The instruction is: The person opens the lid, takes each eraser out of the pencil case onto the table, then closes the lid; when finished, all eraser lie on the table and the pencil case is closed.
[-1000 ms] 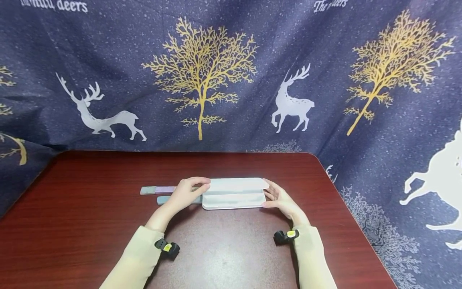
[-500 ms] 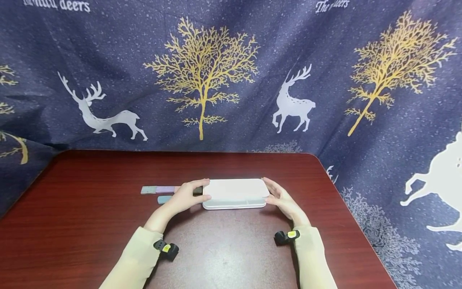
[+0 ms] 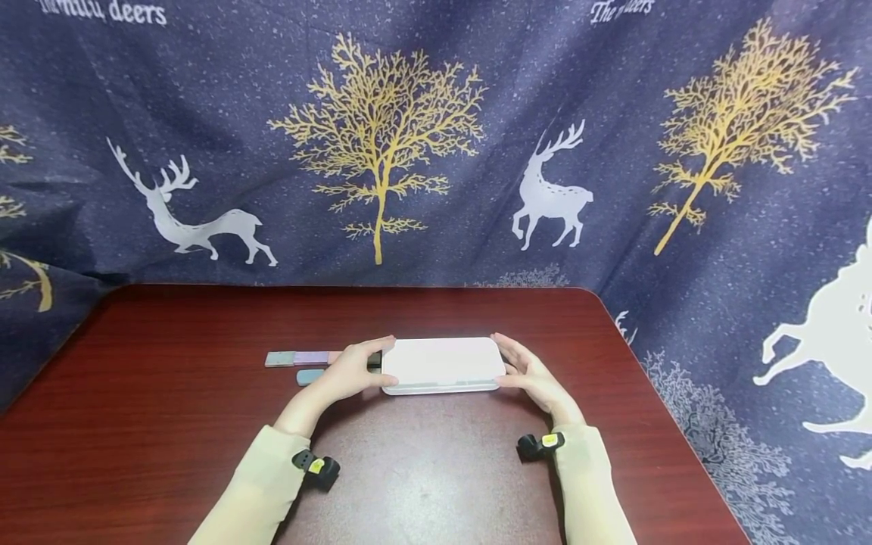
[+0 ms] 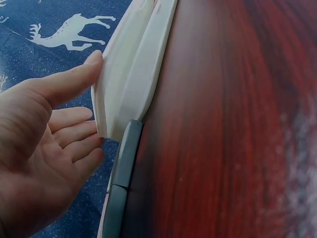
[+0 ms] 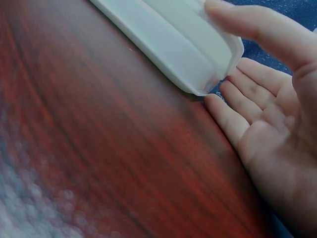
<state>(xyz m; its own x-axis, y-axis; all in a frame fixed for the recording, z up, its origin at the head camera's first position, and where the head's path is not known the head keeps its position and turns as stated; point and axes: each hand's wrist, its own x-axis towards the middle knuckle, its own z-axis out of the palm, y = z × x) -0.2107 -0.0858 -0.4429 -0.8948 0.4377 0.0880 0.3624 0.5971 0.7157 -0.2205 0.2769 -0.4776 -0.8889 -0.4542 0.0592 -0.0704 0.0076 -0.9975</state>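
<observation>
A white oblong hinged case (image 3: 443, 362) lies on the table with its lid lowered. In the left wrist view a gap shows between its lid (image 4: 116, 82) and base (image 4: 143, 74). My left hand (image 3: 353, 371) holds the left end, thumb at the front edge and fingers toward the back. My right hand (image 3: 534, 378) holds the right end likewise, its thumb (image 5: 247, 20) on the lid. The case's inside is mostly hidden. Left of it, partly behind my left hand, lie a flat strip (image 3: 309, 359) in pale green, purple and pink, and a blue-grey piece (image 3: 309, 377).
The dark red wooden table (image 3: 191, 424) has a far edge behind the case. A blue cloth (image 3: 436, 174) with deer and trees hangs behind it. Black wrist cameras (image 3: 323, 471) sit on both sleeves.
The case's lid has swung down toward the front, from standing partly raised to nearly closed. Both thumbs have followed it, the left one shifting forward. The strips beside it stay put.
</observation>
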